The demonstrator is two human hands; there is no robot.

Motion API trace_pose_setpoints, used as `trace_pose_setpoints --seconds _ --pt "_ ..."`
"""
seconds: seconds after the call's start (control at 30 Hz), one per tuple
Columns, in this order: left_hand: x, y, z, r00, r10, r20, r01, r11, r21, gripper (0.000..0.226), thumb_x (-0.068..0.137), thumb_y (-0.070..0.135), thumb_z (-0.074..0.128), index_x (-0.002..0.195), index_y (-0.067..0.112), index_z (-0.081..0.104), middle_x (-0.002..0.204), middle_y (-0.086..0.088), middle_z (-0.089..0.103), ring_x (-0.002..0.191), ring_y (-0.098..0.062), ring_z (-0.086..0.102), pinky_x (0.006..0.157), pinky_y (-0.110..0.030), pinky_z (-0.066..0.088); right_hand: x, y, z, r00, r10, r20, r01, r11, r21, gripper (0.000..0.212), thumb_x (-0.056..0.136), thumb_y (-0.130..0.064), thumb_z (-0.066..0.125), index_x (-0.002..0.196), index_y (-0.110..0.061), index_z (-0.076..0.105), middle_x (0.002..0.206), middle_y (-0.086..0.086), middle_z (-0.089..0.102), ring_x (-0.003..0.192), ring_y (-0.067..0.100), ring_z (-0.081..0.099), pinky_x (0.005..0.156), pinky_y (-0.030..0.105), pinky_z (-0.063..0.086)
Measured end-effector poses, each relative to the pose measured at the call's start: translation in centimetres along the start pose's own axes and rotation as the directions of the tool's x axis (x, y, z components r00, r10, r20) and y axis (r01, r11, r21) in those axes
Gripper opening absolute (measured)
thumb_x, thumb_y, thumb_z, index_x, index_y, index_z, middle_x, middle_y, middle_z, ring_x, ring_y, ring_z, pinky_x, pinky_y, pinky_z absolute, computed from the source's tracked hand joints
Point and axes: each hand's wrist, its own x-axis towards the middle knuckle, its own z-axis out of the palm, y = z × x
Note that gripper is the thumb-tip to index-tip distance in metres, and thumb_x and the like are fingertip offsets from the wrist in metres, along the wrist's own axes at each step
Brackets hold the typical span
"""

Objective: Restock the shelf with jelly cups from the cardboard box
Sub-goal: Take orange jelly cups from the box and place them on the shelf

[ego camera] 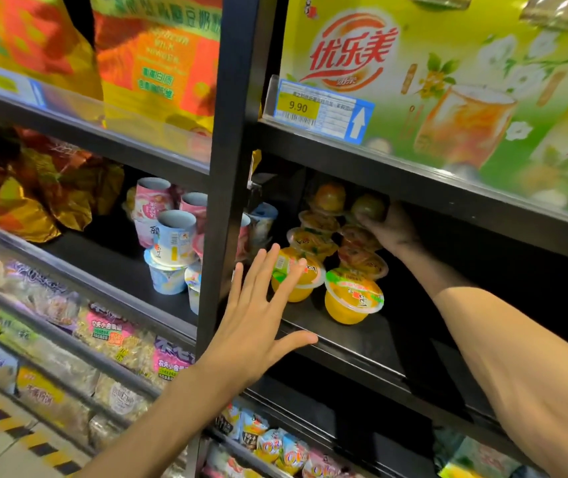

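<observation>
Orange and yellow jelly cups (353, 294) standing in two stacked rows on the dark shelf (362, 339), lids up at the front, domed bottoms showing on the upper tiers behind. Stacking likely meant to fill the height under the shelf above and keep the faces forward. Right hand (391, 229) reaching deep into the bay, fingers curling round a dark top cup (369, 207) at the head of the right stack, just under the upper shelf edge; gripping it, apparently setting or steadying it on the cups below. Left hand (258, 312) hovering at the shelf front, fingers spread and straight, holding nothing, palm facing the front left cup (296, 277); fingertips overlapping that cup in view, contact impossible to tell. Probably guarding the left stack against toppling while the right works at the back. Thumb lying along or just above the shelf lip. Top cup sitting high and well back, beyond and right of the left hand, inside the right hand. Cardboard box not in view. Black upright (227, 167) dividing this bay from the pink and blue cups (172, 236) to the left. Green cartons (448, 81) and price tag (320, 110) sitting above. Shelf space showing free to the right of the stacks, so restocking looking unfinished. Risk: tall stacks tilting if nudged.
</observation>
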Motion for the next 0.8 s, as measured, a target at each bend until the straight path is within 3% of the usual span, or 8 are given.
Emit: trace_pose_setpoints --seconds 0.1,0.2,0.4,0.5,0.57,0.63,0.8 --pt "-0.1 0.1 -0.1 1.0 -0.004 0.009 0.004 0.999 0.038 0.096 0.09 0.084 0.029 0.164 0.035 -0.009 0.172 -0.007 -0.016 0.159 -0.027 -0.016 0.127 -0.059 0.002 -2.3 0.1 -1.0 0.996 -0.084 0.029 0.086 0.993 -0.078 0.078 0.093 -0.038 0.076 0.157 -0.017 0.037 0.157 0.011 0.046 0.143 0.029 0.044 0.105 0.026 0.032" --pt "-0.3 0.2 -0.1 1.0 0.003 -0.017 -0.002 0.998 0.064 0.093 0.092 0.082 0.028 0.166 0.031 0.003 0.173 -0.012 -0.007 0.16 -0.031 -0.008 0.126 -0.062 0.008 -5.4 0.4 -1.9 0.994 -0.089 0.062 0.096 0.989 -0.111 0.087 0.091 -0.049 0.075 0.162 -0.026 0.029 0.163 0.004 0.039 0.148 0.024 0.039 0.111 0.025 0.029" --pt "-0.5 0.5 -0.3 0.999 0.025 -0.036 -0.023 0.999 0.032 0.087 0.093 0.071 0.041 0.165 0.028 0.017 0.173 -0.013 -0.001 0.16 -0.033 -0.005 0.126 -0.062 0.009 -13.8 0.2 -4.4 0.998 0.044 0.036 -0.039 0.991 -0.126 0.087 0.092 -0.061 0.066 0.163 -0.038 0.021 0.171 0.0 0.024 0.155 0.026 0.027 0.124 0.042 0.028" --pt "-1.0 0.7 -0.8 0.999 0.038 -0.01 -0.038 0.998 0.053 0.085 0.095 0.068 0.043 0.165 0.028 0.016 0.172 -0.014 0.001 0.16 -0.034 -0.004 0.125 -0.064 0.013 -18.9 -0.1 -5.6 0.999 0.046 0.014 -0.044 0.992 -0.122 0.089 0.092 -0.069 0.06 0.164 -0.033 0.02 0.168 0.002 0.031 0.152 0.023 0.032 0.122 0.039 0.029" --pt "-1.9 0.6 -1.0 0.998 0.055 -0.009 -0.055 0.998 0.036 0.085 0.097 0.065 0.047 0.166 0.028 0.013 0.172 -0.015 0.003 0.16 -0.034 -0.003 0.125 -0.063 0.015 -22.3 -0.2 -5.9 1.0 0.028 0.004 -0.028 0.987 -0.157 0.092 0.09 -0.074 0.057 0.164 -0.032 0.021 0.165 0.002 0.034 0.151 0.021 0.034 0.123 0.043 0.029" --pt "-3.0 0.7 -1.3 0.998 0.055 0.0 -0.055 0.998 0.041 0.085 0.097 0.066 0.044 0.166 0.027 0.012 0.172 -0.015 0.002 0.16 -0.034 -0.003 0.125 -0.062 0.016 -25.3 -0.2 -5.9 1.0 0.006 0.017 -0.002 0.979 -0.206 0.09 0.092 -0.07 0.06 0.164 -0.033 0.021 0.167 0.001 0.031 0.151 0.021 0.032 0.124 0.044 0.027" --pt "-6.8 2.5 -1.0 0.999 0.034 0.031 -0.037 0.994 0.104 0.086 0.097 0.071 0.032 0.166 0.024 0.013 0.172 -0.015 0.003 0.159 -0.036 0.0 0.126 -0.061 0.013 -31.2 1.5 -4.9 0.989 -0.133 0.064 0.148 0.9 -0.411 0.096 0.091 -0.069 0.061 0.166 -0.029 0.016 0.174 0.004 0.008 0.161 0.022 0.005 0.128 0.055 0.012"
